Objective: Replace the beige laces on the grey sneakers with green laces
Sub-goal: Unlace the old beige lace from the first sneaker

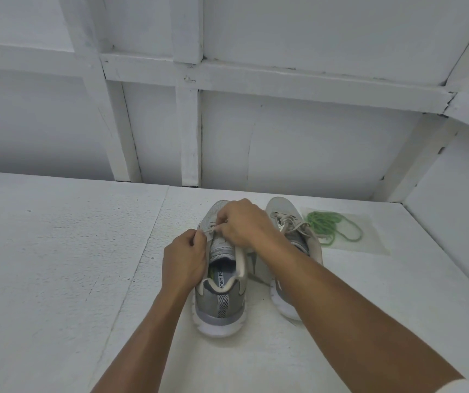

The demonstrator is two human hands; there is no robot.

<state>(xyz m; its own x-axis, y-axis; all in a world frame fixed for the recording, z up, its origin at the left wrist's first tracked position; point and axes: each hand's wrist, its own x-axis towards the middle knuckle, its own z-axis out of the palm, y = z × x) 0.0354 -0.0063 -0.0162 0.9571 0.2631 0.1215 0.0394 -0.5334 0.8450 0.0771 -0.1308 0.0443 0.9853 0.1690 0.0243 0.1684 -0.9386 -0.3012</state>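
Sneakers [219, 303] paired; left hand [183, 259] and right hand [246, 222] pinch beige lace [213, 228], green laces [322, 224] nearby.

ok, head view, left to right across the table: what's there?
left hand → first sneaker → second sneaker, beige-laced → green laces. Right hand left out: it overlaps the first sneaker.
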